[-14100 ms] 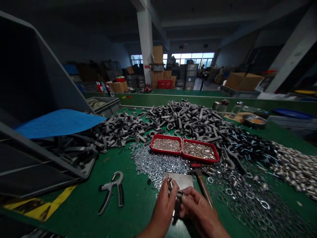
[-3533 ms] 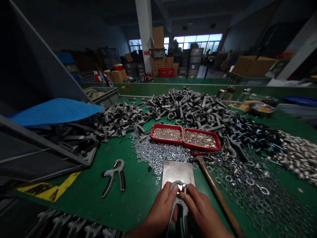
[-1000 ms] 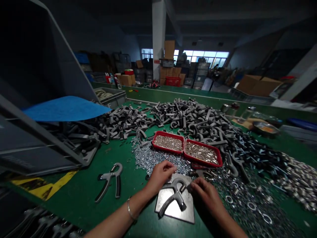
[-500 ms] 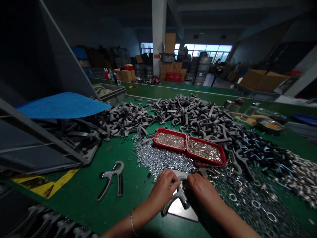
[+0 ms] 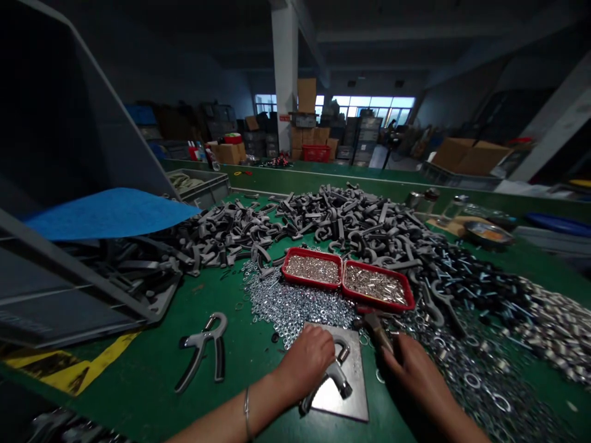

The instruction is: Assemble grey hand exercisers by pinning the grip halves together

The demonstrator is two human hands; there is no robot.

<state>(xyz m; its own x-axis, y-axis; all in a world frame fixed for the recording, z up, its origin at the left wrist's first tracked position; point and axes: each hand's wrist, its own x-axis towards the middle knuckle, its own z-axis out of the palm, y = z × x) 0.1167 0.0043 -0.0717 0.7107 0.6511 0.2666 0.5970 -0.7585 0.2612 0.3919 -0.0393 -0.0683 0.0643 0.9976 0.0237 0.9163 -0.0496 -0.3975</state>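
While left hand [image 5: 308, 358] partly covers grey tool [image 5: 337, 373], right hand [image 5: 414, 369] grasps hammer [image 5: 379, 332].

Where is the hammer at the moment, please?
In the head view, the hammer is right of the metal plate, in front of the right-hand red tray, its handle in the right hand.

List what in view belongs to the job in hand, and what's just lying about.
In the job:
- grey-and-black plastic hand grip at the left hand
- flat silver metal plate beneath it
- wooden-handled metal hammer at the right hand
- probably red plastic trays of small metal pieces

Apparently lying about:
- yellow-and-red scissors-like tool
- open brown cardboard box
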